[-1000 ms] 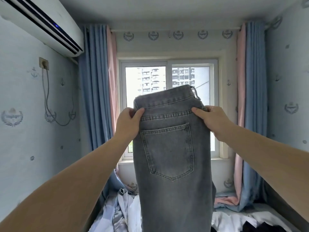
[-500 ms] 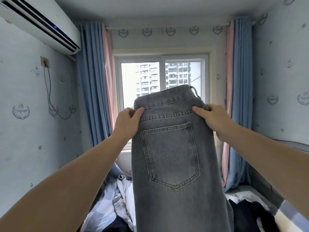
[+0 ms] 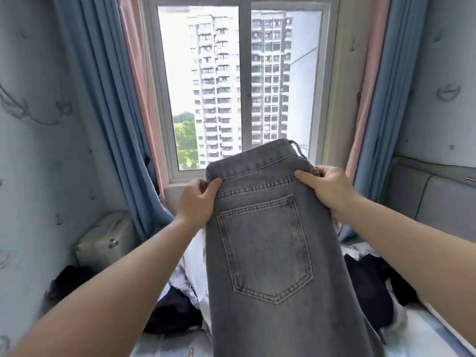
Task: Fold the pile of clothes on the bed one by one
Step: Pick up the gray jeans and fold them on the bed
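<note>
At the frame's centre, fingers (image 3: 306, 176) of the right hand (image 3: 328, 189) and of the left hand (image 3: 195, 202) pinch the waistband edges of grey jeans (image 3: 268, 253), which hang upright, one back pocket facing the camera. Denim like this likely hangs heavy and fairly stiff, so the thick waistband seems the surest hold. Lower down, the pile (image 3: 368, 287) lies on the bed (image 3: 422, 331).
</note>
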`<action>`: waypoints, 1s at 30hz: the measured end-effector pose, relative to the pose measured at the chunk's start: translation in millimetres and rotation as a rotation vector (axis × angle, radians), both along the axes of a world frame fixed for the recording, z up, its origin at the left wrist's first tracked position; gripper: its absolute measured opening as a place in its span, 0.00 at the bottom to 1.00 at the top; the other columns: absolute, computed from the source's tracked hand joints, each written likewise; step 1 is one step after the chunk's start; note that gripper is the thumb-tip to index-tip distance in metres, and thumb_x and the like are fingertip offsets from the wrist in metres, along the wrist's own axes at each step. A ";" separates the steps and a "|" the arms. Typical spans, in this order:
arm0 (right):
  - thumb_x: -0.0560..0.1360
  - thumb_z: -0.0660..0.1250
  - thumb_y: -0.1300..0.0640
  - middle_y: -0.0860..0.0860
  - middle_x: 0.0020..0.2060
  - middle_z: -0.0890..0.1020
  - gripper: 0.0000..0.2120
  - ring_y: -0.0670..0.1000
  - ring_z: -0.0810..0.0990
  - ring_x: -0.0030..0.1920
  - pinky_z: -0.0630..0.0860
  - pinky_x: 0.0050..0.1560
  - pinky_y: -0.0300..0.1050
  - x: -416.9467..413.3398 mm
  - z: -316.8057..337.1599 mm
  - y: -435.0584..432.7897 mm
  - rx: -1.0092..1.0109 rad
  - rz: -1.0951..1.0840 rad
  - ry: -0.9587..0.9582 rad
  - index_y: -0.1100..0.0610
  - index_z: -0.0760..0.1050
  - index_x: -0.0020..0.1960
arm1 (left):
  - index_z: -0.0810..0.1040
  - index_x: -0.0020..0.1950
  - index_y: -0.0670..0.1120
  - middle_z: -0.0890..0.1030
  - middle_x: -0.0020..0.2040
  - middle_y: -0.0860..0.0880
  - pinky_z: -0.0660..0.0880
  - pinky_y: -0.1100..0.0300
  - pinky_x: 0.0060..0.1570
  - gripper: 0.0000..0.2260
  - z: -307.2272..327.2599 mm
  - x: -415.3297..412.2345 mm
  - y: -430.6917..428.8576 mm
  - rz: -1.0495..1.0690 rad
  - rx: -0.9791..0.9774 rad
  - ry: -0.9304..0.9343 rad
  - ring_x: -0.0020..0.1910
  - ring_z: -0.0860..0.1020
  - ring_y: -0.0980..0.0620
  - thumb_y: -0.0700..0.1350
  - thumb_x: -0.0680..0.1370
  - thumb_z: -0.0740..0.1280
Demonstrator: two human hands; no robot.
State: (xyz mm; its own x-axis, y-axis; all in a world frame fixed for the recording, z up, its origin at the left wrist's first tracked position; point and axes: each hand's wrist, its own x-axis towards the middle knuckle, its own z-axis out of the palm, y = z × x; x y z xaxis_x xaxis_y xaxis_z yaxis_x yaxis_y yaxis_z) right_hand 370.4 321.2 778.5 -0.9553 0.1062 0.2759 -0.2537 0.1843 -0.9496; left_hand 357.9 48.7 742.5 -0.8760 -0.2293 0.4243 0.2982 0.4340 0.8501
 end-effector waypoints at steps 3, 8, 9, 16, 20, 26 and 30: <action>0.75 0.75 0.53 0.52 0.41 0.87 0.10 0.51 0.86 0.43 0.84 0.49 0.49 -79.6 -71.7 -21.2 0.046 -0.012 -0.110 0.60 0.83 0.50 | 0.76 0.47 0.40 0.81 0.44 0.44 0.76 0.51 0.45 0.17 -73.7 -77.9 -19.6 0.022 0.005 -0.109 0.42 0.78 0.46 0.55 0.81 0.67; 0.76 0.74 0.58 0.54 0.45 0.86 0.04 0.54 0.85 0.48 0.83 0.53 0.53 -199.7 -239.2 -49.6 0.172 -0.037 -0.291 0.58 0.83 0.48 | 0.71 0.41 0.45 0.76 0.37 0.48 0.69 0.56 0.39 0.13 -238.9 -190.9 -50.3 0.031 0.011 -0.313 0.36 0.72 0.51 0.50 0.81 0.68; 0.76 0.74 0.58 0.55 0.46 0.86 0.03 0.56 0.85 0.50 0.81 0.56 0.56 -219.5 -276.3 -55.2 0.219 -0.028 -0.333 0.57 0.83 0.47 | 0.72 0.41 0.45 0.77 0.38 0.49 0.70 0.55 0.40 0.13 -275.4 -208.4 -56.4 0.023 0.011 -0.385 0.37 0.74 0.51 0.50 0.81 0.68; 0.71 0.74 0.48 0.60 0.42 0.84 0.13 0.49 0.77 0.39 0.78 0.46 0.55 -321.3 -505.9 -86.0 0.482 -0.068 -0.476 0.59 0.82 0.44 | 0.78 0.50 0.46 0.81 0.44 0.49 0.74 0.52 0.46 0.10 -506.7 -296.0 -94.1 0.006 0.031 -0.659 0.43 0.78 0.49 0.53 0.81 0.67; 0.76 0.72 0.54 0.57 0.47 0.86 0.05 0.50 0.86 0.39 0.83 0.44 0.52 -371.4 -560.7 -106.3 0.253 -0.132 -0.521 0.56 0.82 0.45 | 0.75 0.49 0.49 0.82 0.47 0.48 0.79 0.50 0.47 0.08 -563.4 -345.3 -87.6 0.042 0.306 -0.702 0.38 0.83 0.53 0.52 0.82 0.65; 0.78 0.70 0.52 0.45 0.81 0.48 0.44 0.45 0.49 0.80 0.53 0.77 0.46 -355.3 -603.7 -120.9 0.375 0.176 -0.544 0.46 0.43 0.82 | 0.53 0.83 0.52 0.46 0.83 0.47 0.44 0.57 0.77 0.27 -599.3 -344.7 -70.5 -0.179 -0.007 -0.651 0.81 0.45 0.53 0.53 0.85 0.57; 0.76 0.70 0.43 0.43 0.81 0.44 0.46 0.47 0.42 0.81 0.47 0.80 0.55 -294.9 -638.1 -106.9 0.785 0.256 -0.563 0.41 0.41 0.81 | 0.54 0.82 0.56 0.43 0.83 0.49 0.47 0.49 0.79 0.29 -634.8 -272.7 -69.9 -0.324 -0.284 -0.664 0.82 0.44 0.49 0.56 0.83 0.60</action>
